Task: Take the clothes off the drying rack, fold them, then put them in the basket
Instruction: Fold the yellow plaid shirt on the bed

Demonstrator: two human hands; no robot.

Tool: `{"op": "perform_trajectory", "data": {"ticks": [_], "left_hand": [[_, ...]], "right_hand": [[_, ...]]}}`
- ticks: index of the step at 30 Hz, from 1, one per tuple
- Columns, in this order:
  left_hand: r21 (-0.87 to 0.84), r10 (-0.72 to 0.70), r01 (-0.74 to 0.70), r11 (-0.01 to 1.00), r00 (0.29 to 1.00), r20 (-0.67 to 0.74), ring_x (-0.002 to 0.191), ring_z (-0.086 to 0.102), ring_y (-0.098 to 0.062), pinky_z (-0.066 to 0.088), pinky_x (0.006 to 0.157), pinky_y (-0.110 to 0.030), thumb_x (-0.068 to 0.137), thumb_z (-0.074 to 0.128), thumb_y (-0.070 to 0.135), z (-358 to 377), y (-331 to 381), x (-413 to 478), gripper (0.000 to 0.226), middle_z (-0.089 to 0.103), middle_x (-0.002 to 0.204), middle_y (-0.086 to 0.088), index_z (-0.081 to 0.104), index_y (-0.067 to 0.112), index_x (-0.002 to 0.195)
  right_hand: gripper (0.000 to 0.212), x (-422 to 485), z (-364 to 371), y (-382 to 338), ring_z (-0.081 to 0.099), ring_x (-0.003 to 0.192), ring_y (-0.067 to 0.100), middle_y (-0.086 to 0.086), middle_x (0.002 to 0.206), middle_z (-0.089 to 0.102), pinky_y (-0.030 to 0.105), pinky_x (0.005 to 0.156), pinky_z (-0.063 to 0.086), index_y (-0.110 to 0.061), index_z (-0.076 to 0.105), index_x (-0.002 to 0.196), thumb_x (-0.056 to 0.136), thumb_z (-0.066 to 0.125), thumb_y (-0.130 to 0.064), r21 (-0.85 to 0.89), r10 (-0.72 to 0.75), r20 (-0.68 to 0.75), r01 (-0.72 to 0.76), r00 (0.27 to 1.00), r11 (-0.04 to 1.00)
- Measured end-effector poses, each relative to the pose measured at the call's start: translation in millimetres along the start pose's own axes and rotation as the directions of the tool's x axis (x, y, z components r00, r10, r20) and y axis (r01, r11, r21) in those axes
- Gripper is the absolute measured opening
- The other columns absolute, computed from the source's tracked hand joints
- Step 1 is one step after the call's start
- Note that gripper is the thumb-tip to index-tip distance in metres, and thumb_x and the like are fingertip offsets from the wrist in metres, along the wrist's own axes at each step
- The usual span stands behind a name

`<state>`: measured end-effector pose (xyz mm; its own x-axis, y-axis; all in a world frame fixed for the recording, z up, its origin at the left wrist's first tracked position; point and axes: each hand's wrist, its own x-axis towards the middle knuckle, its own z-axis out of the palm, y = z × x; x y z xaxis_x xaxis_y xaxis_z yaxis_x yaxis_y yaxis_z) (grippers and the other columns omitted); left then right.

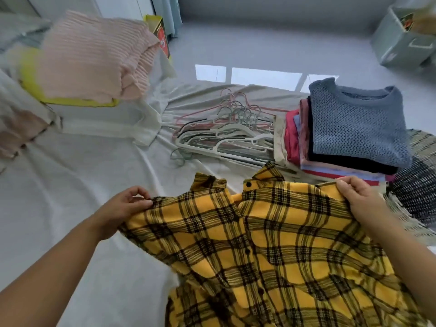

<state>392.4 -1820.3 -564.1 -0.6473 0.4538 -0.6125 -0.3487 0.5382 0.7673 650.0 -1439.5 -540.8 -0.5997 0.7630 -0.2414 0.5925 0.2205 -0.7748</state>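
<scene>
A yellow and black plaid shirt point(271, 244) is spread out in front of me, collar away from me, buttons down the middle. My left hand point(127, 206) pinches its left shoulder edge. My right hand point(361, 199) grips its right shoulder. A stack of folded clothes point(349, 138) with a blue knit sweater on top stands at the right. A pink ribbed garment point(94, 57) lies over a yellow basket point(77, 101) at the upper left.
A pile of plastic hangers point(226, 133) lies in the middle on the pale sheet point(94, 185). A black-and-white patterned cloth point(417, 185) lies at the far right. A green box point(405, 41) stands on the floor at the upper right.
</scene>
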Motion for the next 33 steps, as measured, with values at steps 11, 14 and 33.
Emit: {"op": "perform_trajectory", "data": {"ticks": [11, 14, 33], "left_hand": [[-0.232, 0.229, -0.277, 0.932, 0.950, -0.213, 0.055, 0.063, -0.012, 0.052, 0.046, -0.019, 0.088, 0.048, -0.007, -79.5, 22.0, -172.6, 0.022, 0.065, 0.071, -0.003, 0.053, 0.013, 0.080], [-0.249, 0.257, -0.330, 0.911, 0.924, -0.284, 0.065, 0.062, -0.017, 0.053, 0.048, -0.018, 0.088, 0.046, -0.009, -102.9, 25.5, -225.6, 0.025, 0.062, 0.080, -0.007, 0.051, 0.012, 0.077], [-0.085, 0.314, -0.389, 0.917, 0.838, -0.447, 0.043, 0.059, -0.007, 0.045, 0.039, -0.013, 0.087, 0.048, -0.008, -278.9, 77.3, -380.4, 0.039, 0.061, 0.051, 0.002, 0.062, 0.017, 0.060]], "right_hand": [[0.015, -153.1, -26.8, -112.0, 0.048, 0.071, 0.006, 0.003, 0.085, 0.057, 0.016, 0.060, 0.034, -0.011, 0.057, 0.096, 0.097, 0.047, -0.022, 0.002, -0.310, -0.069, 0.311, 0.948, 0.950], [0.015, -198.3, -30.9, -139.5, 0.049, 0.071, 0.006, 0.002, 0.084, 0.057, 0.016, 0.059, 0.034, -0.012, 0.058, 0.097, 0.097, 0.047, -0.021, 0.023, -0.335, -0.037, 0.335, 0.942, 0.942], [0.016, -272.2, 28.7, -267.4, 0.060, 0.078, 0.024, 0.008, 0.085, 0.065, 0.032, 0.070, 0.045, -0.011, 0.060, 0.093, 0.096, 0.048, -0.021, 0.271, -0.364, 0.253, 0.296, 0.896, 0.916]]}}
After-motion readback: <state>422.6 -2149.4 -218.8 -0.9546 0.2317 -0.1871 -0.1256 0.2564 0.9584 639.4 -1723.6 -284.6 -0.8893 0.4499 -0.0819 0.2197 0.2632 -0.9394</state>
